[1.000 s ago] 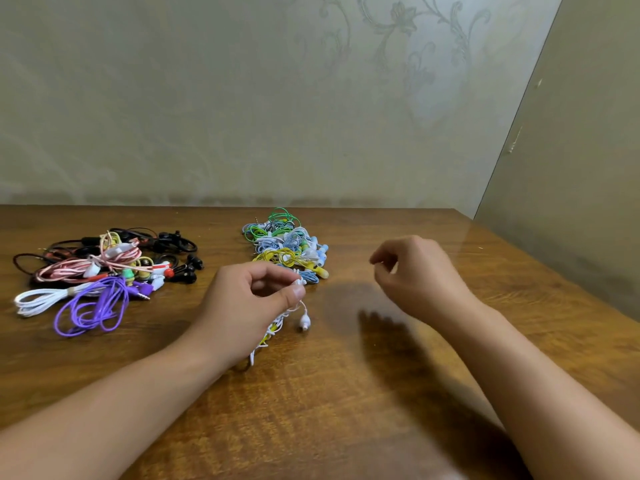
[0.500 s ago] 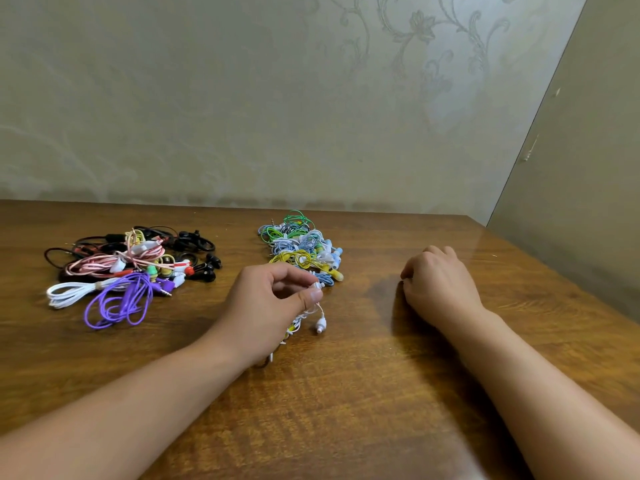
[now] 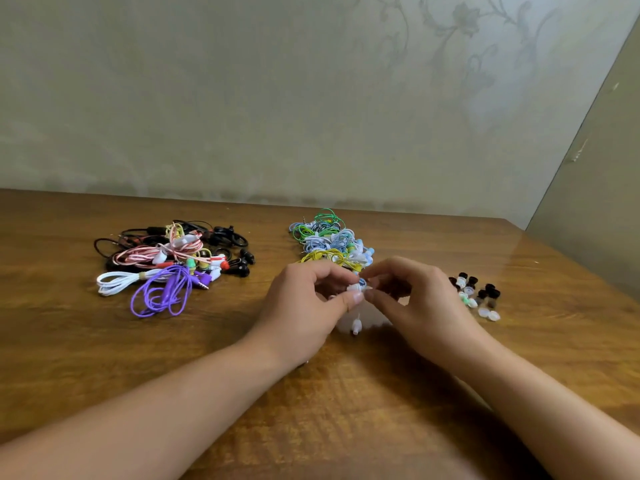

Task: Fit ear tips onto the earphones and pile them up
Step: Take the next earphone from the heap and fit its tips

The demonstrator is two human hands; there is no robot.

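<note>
A person sits at a brown wooden counter (image 3: 104, 348). There are no boxes or bowls here; everything lies in heaps right on the wood.

On the far left is a heap of earphones (image 3: 173, 258) with black, pink, white and purple wires. In the far middle is a second heap of earphones (image 3: 330, 240) with green, blue and yellow wires. On the right lies a small bunch of loose ear tips (image 3: 476, 294), some black, some clear, one green.

Both hands meet in the middle, just in front of the second heap. The left hand (image 3: 304, 306) comes in from the near left with its fingers curled. Its thumb and finger pinch a white earbud (image 3: 355, 288). The right hand (image 3: 415, 303) comes in from the near right, fingers curled too. Its fingertips (image 3: 372, 293) pinch at the end of that same earbud, but whatever they hold is too small to make out. A second white earbud (image 3: 356, 325) hangs down on its wire below the hands.
</note>
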